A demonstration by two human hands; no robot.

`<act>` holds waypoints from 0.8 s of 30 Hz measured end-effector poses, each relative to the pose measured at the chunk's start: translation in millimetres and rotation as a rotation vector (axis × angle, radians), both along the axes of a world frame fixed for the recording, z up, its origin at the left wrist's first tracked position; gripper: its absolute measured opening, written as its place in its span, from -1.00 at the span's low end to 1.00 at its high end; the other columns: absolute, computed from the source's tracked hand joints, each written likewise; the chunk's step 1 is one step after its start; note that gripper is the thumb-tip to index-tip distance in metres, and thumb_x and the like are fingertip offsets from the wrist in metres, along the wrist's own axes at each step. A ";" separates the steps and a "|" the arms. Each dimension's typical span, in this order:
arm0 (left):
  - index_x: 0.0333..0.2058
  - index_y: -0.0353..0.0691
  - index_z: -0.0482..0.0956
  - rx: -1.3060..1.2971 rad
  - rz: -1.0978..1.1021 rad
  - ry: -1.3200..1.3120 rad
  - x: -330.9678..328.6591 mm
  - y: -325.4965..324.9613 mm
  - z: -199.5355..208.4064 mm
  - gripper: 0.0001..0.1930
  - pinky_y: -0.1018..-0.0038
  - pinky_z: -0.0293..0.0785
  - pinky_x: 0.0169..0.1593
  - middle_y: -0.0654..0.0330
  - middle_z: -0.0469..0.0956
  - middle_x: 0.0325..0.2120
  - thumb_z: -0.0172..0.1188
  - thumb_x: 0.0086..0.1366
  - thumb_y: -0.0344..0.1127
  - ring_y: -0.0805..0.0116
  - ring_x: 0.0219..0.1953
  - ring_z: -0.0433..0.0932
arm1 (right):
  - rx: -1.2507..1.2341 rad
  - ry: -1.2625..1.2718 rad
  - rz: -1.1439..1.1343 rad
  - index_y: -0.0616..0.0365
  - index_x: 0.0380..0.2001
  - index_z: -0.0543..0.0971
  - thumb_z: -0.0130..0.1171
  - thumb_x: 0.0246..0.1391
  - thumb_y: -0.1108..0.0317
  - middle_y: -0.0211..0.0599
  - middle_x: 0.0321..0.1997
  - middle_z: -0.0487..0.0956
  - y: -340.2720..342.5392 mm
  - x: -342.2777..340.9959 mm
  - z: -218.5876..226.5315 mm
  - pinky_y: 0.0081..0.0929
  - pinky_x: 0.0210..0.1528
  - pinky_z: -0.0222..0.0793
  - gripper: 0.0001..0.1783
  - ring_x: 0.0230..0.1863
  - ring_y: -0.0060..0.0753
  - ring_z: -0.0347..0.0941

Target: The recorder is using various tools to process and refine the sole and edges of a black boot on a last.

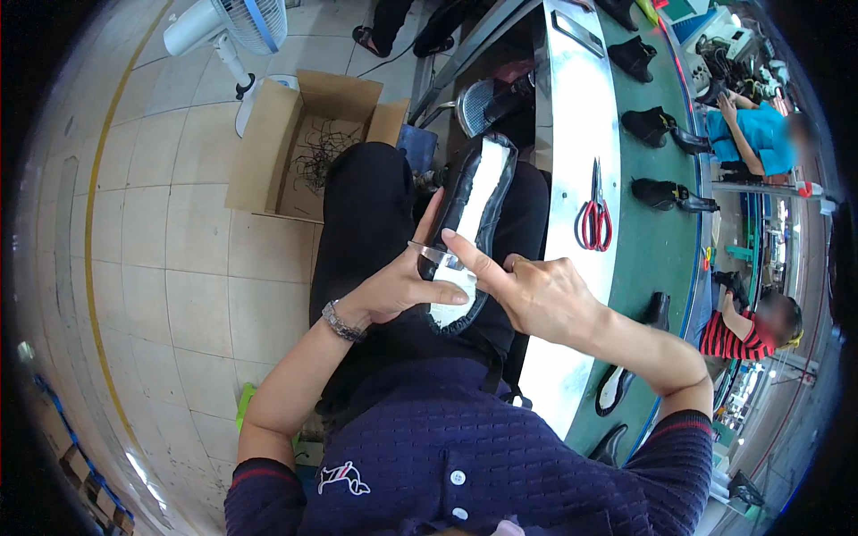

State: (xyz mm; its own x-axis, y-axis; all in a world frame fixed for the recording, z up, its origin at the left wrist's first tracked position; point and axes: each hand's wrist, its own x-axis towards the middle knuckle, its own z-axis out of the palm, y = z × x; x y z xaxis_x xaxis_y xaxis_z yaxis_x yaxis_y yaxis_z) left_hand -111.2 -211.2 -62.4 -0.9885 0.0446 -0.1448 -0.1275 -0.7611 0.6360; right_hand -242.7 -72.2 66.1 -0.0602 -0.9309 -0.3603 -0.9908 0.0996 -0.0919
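Sole side up over my lap lies a black shoe, its long white underside framed by gathered black edges. My left hand grips it near the lower end, thumb across the white underside and fingers along the left side. My right hand is at the right edge. Its index finger reaches across the underside, the thumb is by the rim, and the other fingers are curled and partly hidden. A narrow, clear, shiny strip crosses the shoe between my hands; I cannot tell what it is.
Red-handled scissors lie on the metal bench to my right. Beyond it, a green conveyor carries several black shoes. At my left stand an open carton with dark strands inside and a fan. Co-workers sit across the line.
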 end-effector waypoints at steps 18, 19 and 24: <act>0.40 0.11 -0.54 -0.152 -0.058 -0.014 3.0 -1.3 -0.6 0.38 0.36 0.19 0.29 0.14 -0.19 0.39 0.46 -0.08 -0.58 0.35 0.35 0.03 | 0.003 -0.062 -0.021 -0.23 0.41 0.12 0.10 0.01 0.52 -0.25 -0.61 0.48 10.6 7.7 -6.5 -0.47 -0.78 0.30 -0.13 -0.76 -0.42 0.42; 0.40 0.11 -0.54 -0.156 -0.059 -0.016 1.0 -3.2 -0.2 0.38 0.36 0.19 0.29 0.14 -0.19 0.39 0.46 -0.08 -0.58 0.35 0.35 0.03 | -0.001 -0.064 -0.021 -0.23 0.41 0.12 0.10 0.01 0.52 -0.25 -0.61 0.48 6.7 3.4 0.8 -0.47 -0.78 0.30 -0.13 -0.76 -0.42 0.42; 0.38 0.15 -0.61 -0.099 -0.076 -0.102 4.0 -3.4 4.3 0.39 0.35 0.38 0.17 0.17 0.35 0.12 0.40 -0.07 -0.67 0.36 0.13 0.38 | -0.153 -0.161 -0.077 -0.28 0.43 0.01 0.13 0.16 0.26 -0.32 -0.68 0.47 5.2 -2.7 2.2 -0.39 -0.77 0.32 -0.17 -0.76 -0.34 0.45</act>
